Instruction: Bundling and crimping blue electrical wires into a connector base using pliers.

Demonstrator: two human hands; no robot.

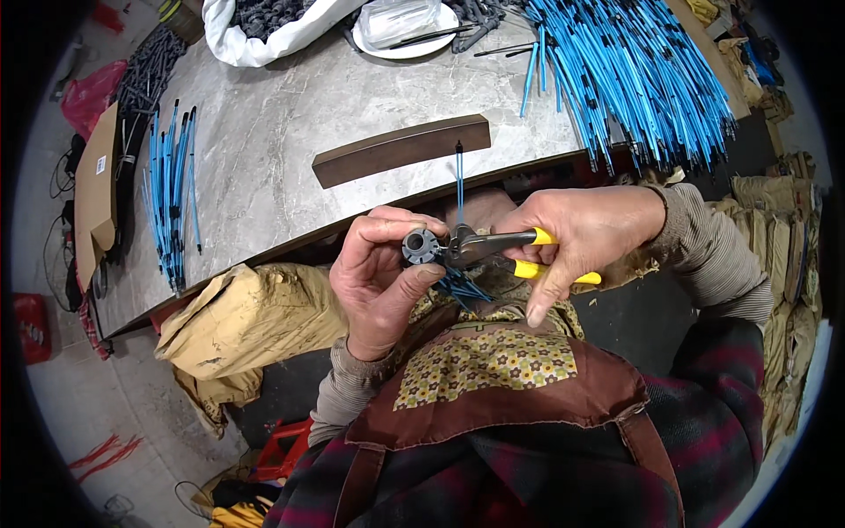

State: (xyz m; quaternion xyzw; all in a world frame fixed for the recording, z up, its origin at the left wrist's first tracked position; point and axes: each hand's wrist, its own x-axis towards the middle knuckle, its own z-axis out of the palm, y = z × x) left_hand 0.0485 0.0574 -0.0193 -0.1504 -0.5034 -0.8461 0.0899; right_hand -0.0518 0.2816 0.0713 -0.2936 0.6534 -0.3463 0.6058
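Observation:
My left hand point(380, 277) pinches a small dark grey round plastic piece point(420, 246) between thumb and fingers, in front of my chest. My right hand point(576, 236) grips pliers with yellow handles point(539, 255); the dark jaws point(466, 246) sit against the round piece. A thin blue rod point(459, 180) sticks straight up from the jaws. Several short blue rod ends point(459, 286) fan out just below the piece. A brown patterned apron point(502, 370) covers my lap beneath both hands.
A grey marble-look table point(264, 150) lies ahead with a dark wooden bar point(400, 150), a small bundle of blue rods point(172, 189) at left, and a large heap of blue rods point(634, 70) at right. A white sack point(264, 31) and a white plate point(405, 35) stand at the back.

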